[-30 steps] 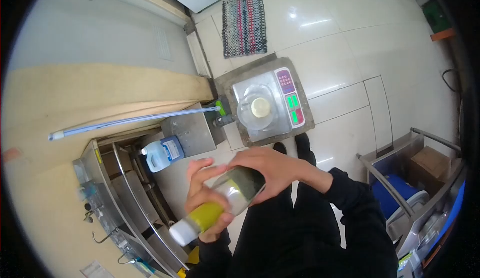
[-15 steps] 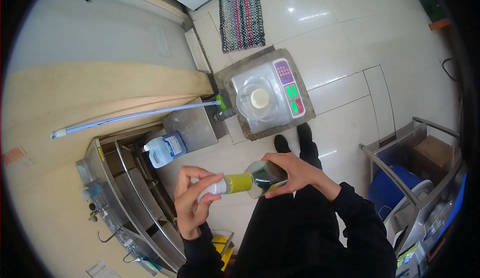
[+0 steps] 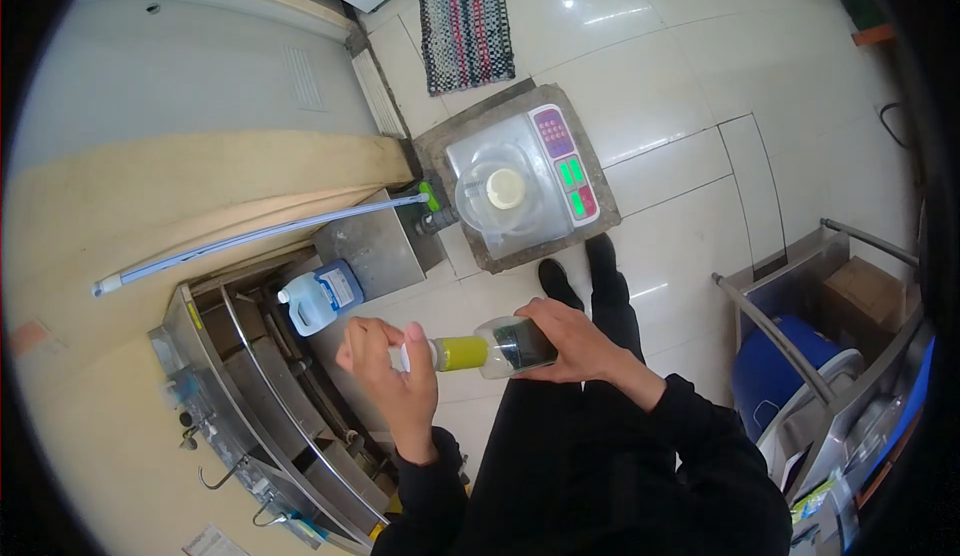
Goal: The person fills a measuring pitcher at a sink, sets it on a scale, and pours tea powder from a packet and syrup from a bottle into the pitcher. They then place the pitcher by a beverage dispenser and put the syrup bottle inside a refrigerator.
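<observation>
In the head view I hold a clear glass bottle (image 3: 495,348) tilted sideways over my legs, its neck wrapped in a yellow-green band (image 3: 462,353). My right hand (image 3: 583,344) grips the bottle's body near its base, where dark contents or a dark label show. My left hand (image 3: 395,381) is closed about the white cap (image 3: 407,358) at the neck end, with the thumb up along its side. Most of that cap lies hidden behind my fingers.
Ahead, a digital scale (image 3: 566,171) carries a clear round container (image 3: 478,196) with a cream-coloured disc inside. On my left are a blue-liquid jug (image 3: 322,298), a steel rack (image 3: 262,376) and a long pole (image 3: 260,241). A metal cart (image 3: 770,321) with a blue drum stands right.
My left hand has turned around the cap, so the thumb now points up. The bottle and both hands have shifted slightly left in the view.
</observation>
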A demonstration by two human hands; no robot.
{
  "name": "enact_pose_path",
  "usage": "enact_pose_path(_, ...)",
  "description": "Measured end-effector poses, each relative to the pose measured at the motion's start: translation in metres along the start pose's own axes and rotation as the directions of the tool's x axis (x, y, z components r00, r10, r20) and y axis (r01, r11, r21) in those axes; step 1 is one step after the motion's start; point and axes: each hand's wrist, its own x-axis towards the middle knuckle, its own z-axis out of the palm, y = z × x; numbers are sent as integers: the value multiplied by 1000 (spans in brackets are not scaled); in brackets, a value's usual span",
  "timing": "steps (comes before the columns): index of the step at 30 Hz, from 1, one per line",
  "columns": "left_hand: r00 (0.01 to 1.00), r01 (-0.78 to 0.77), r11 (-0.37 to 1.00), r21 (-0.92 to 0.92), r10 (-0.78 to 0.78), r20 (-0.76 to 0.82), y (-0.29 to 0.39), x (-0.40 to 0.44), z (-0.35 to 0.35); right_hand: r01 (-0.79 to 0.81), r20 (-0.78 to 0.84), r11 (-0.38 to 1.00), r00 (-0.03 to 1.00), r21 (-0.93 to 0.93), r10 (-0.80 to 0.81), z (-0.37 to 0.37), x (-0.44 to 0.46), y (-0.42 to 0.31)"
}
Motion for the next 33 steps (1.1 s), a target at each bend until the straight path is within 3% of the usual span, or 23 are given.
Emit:
enact_pose_path(2,995,53,932,-359,-20,95,-3,3,8,-9,22,1000,1000,24,9,0,0,7)
enact_pose_path(4,965,199,655,-729,-4,260,-5,3,14,-47,40,995,998,85,43,-2,-1,13)
enact_pose_path(7,868,344,551,-760,122,481,-27,6,17,-103,69,980,993,172,92,-8,2,24)
enact_pose_path(10,838,363,610,-704,116,533,-35,11,25,-127,93,979,989,157,114,-9,-1,34)
enact_pose_path(11,835,327,697,-638,103,541,-36,13,27,-134,92,979,988,154,121,-10,-2,38)
enact_pose_path(13,830,244,844,-477,72,552,-38,16,29,-152,96,978,986,144,139,-9,-3,44)
enact_pose_path(15,866,32,954,-299,123,485,-28,22,32,-171,101,977,982,125,159,-7,-5,50)
enact_pose_path(16,876,-74,978,-196,158,455,-25,23,33,-168,78,980,984,105,160,-6,-6,51)
enact_pose_path(20,922,-183,983,32,160,352,-28,20,41,-178,15,984,984,27,177,2,-11,55)
enact_pose_path(25,976,-202,952,229,175,133,-35,14,62,-155,-37,984,988,-85,152,10,-10,58)
enact_pose_path(28,995,-80,943,322,58,76,-40,10,70,-162,-73,977,986,-141,153,13,-12,57)
enact_pose_path(31,988,30,895,445,-94,122,-36,15,70,-190,-109,956,980,-224,169,16,-15,55)
enact_pose_path(33,926,85,883,461,-241,291,-15,27,62,-190,-117,952,979,-239,165,15,-15,56)
